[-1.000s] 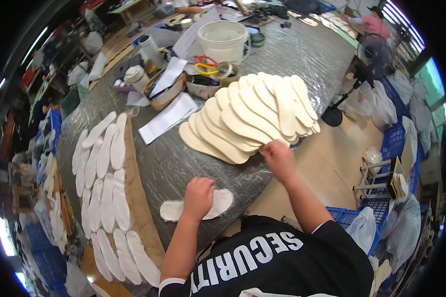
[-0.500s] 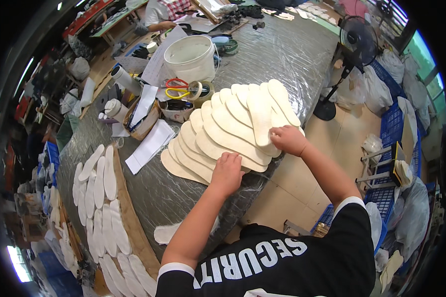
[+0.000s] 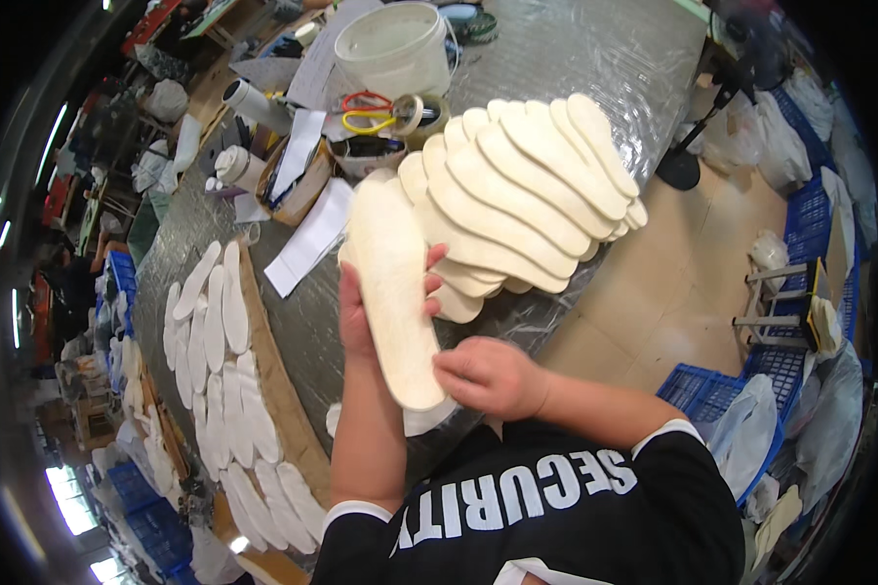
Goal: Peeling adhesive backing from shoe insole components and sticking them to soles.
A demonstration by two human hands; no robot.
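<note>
A cream insole (image 3: pixel 392 283) is held up lengthwise in front of me, over the near side of the table. My left hand (image 3: pixel 356 312) grips it from beneath, thumb on one side and fingertips curling round the other. At its lower end my right hand (image 3: pixel 493 378) is closed, thumb and finger pinching the edge. Just beyond lies a fanned stack of cream insoles (image 3: pixel 527 185), overlapping each other. A white piece (image 3: pixel 427 419) shows partly under the held insole's lower end, the rest of it hidden.
Rows of white insoles (image 3: pixel 226 409) lie on a brown board (image 3: pixel 281 390) at left. A white bucket (image 3: pixel 395 49), scissors (image 3: pixel 368 119), tape roll (image 3: pixel 410 114) and white papers (image 3: pixel 312 234) stand beyond. Right of the table are blue crates (image 3: pixel 698 390) and a step stool (image 3: pixel 780 307).
One insole has come off the stack and is now in both hands, nearer to me. Both hands have left the stack, and the view has shifted.
</note>
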